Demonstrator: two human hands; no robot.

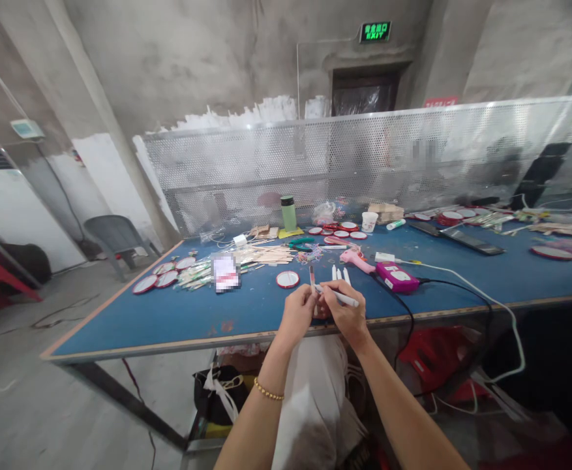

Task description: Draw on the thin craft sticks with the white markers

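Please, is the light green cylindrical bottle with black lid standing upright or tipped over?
Upright: the light green bottle stands vertically before the grey perforated metal screen, with the black lid at the top.

The person's 2 bare arms rise from the lower edge of the view and slant inward, bringing the hands close together in front of the body. The left forearm (254, 411) leads to a left wrist (289, 343) held nearly in line with it; the right forearm (407, 405) runs longer across the view to the right wrist (362, 344). The left hand (299, 310) is closed in a pinch, back of the hand partly upward, thumb toward the right hand (347, 310). That hand is curled in a writing grip, knuckles uppermost. Some fingers tuck underneath, where their exact placement is hidden.
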